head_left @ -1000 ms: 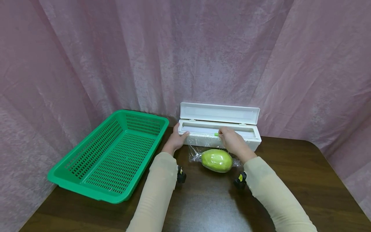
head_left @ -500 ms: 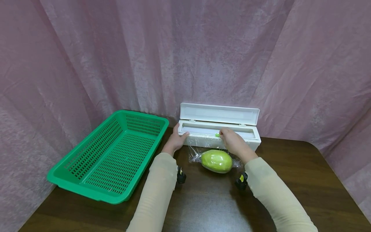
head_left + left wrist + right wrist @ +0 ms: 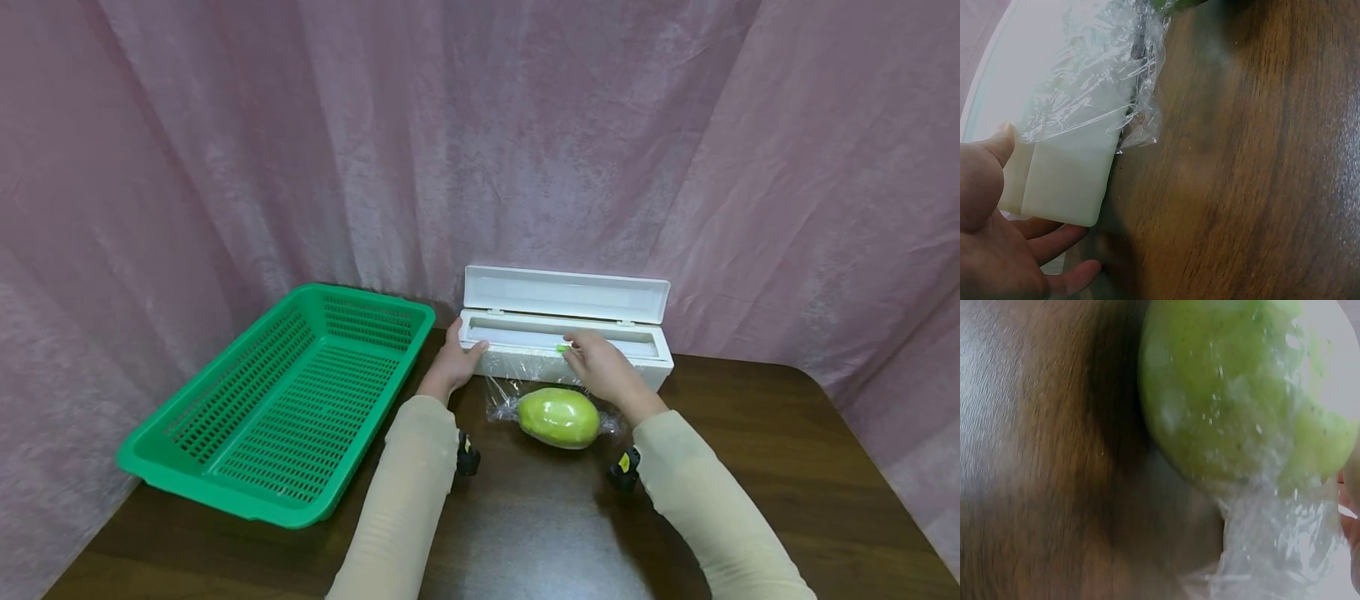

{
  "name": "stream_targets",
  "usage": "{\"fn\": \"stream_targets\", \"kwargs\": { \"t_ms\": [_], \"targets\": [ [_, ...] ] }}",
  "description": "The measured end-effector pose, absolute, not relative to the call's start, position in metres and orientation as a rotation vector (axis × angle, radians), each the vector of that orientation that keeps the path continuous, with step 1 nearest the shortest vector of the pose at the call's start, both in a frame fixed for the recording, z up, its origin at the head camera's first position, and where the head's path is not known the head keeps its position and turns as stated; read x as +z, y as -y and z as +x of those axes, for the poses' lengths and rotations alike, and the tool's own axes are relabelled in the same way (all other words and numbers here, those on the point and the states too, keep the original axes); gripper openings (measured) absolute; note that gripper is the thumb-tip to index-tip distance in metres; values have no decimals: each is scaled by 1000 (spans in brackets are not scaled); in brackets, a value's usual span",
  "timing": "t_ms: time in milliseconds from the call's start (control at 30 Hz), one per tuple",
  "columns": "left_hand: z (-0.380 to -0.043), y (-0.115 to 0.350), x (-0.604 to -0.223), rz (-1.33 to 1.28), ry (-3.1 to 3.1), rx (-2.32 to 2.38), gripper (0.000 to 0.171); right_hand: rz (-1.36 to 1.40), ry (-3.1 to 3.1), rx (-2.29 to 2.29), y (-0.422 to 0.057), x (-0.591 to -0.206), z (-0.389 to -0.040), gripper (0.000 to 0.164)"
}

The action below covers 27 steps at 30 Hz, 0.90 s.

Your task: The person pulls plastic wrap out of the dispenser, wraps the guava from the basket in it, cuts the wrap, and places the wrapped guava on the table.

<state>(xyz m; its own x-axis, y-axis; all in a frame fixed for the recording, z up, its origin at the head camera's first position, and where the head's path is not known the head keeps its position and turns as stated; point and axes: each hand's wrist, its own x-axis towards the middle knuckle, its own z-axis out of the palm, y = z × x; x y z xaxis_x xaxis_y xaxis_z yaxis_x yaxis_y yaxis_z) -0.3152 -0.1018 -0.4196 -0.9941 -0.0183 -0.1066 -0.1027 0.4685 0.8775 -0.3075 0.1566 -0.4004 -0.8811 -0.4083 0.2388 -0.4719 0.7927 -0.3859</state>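
Note:
In the head view my left hand [image 3: 452, 364] holds the left end of a white cling film dispenser [image 3: 660, 364], its lid [image 3: 566, 294] raised. The left wrist view has the thumb on top and fingers under the dispenser's end. My right hand [image 3: 606, 368] is over the front edge, index finger and thumb parted beside the small green slider [image 3: 562, 348]. Before the dispenser lies a green papaya-like fruit [image 3: 559, 418] wrapped in clear cling film [image 3: 504, 407]. The film runs up from the fruit over the dispenser's front. The right wrist view shows bunched film [image 3: 1279, 544] at the fruit's end.
A large green plastic basket [image 3: 386, 417] stands on the brown wooden table [image 3: 540, 533] to the left. Pink curtain [image 3: 562, 150] hangs behind and around the table, close behind the raised lid.
My right index finger and thumb have parted from their pinch at the green slider, which stays near the middle of the dispenser. My left hand keeps its hold.

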Motion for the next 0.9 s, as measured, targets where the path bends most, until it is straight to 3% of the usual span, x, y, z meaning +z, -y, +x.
{"fn": "stream_targets", "kwargs": {
  "t_ms": [900],
  "targets": [
    [-314, 103, -419, -120, -2619, 1554, 75, 686, 2835, 602, -154, -402, -308, 21]
  ]
}}
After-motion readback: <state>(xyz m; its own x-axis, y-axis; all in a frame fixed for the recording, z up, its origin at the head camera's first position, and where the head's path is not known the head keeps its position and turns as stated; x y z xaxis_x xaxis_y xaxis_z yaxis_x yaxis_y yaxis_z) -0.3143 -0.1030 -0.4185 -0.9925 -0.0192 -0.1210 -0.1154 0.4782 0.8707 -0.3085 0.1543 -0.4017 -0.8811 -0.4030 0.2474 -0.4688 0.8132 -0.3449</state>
